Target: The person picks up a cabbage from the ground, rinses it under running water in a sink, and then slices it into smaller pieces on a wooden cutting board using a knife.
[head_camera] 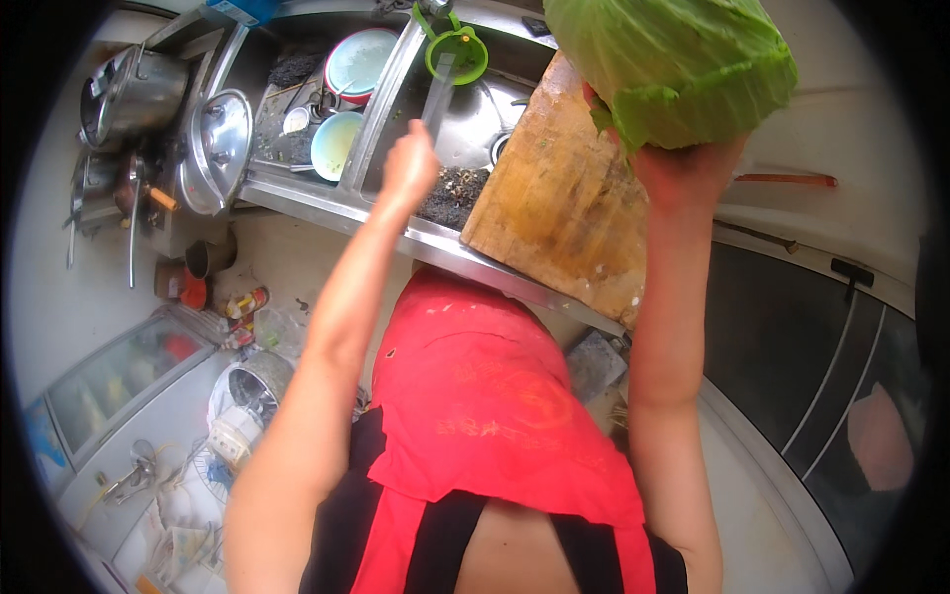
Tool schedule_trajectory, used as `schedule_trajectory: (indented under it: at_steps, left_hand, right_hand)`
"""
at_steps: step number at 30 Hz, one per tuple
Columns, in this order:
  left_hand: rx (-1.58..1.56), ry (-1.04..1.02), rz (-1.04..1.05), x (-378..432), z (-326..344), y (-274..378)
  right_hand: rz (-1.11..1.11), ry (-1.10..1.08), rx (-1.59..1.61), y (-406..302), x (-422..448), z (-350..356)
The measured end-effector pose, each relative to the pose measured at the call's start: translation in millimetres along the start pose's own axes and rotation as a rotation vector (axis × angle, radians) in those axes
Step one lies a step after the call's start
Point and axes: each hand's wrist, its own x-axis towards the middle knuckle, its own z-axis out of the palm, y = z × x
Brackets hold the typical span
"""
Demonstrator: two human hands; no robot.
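My right hand (pixel 686 169) holds up a large green head of cabbage or lettuce (pixel 683 74) from below, its fingers mostly hidden by the leaves. Beneath and left of it, a worn wooden chopping board (pixel 560 174) lies tilted in view, partly over a steel sink (pixel 467 119). Over that sink's left side, my left hand (pixel 408 167) is closed on a knife whose narrow, blurred blade (pixel 439 96) points away from me. The handle is hidden in the fist. A green plastic strainer (pixel 458 58) hangs by the tap, just beyond the blade.
The left basin holds bowls (pixel 335 145) and utensils. A steel pot (pixel 145 96) and a lid (pixel 217 148) stand left of it. Dark debris (pixel 456 194) lies by the sink's front edge. A red-handled tool (pixel 790 180) lies at right. Low left is a glass-topped freezer (pixel 126 379).
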Motion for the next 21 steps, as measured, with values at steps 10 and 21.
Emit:
schedule_trajectory:
  at_steps: [10,21]
  left_hand:
    - [-0.414,-0.609,0.401,-86.2,72.3,181.9]
    - [-0.169,0.034,-0.069,-5.4,-9.7,-4.3]
  right_hand:
    - [0.120,-0.033,-0.022,15.7,15.3,15.7]
    - [0.071,-0.038,-0.126,-5.4,-2.6,-15.2]
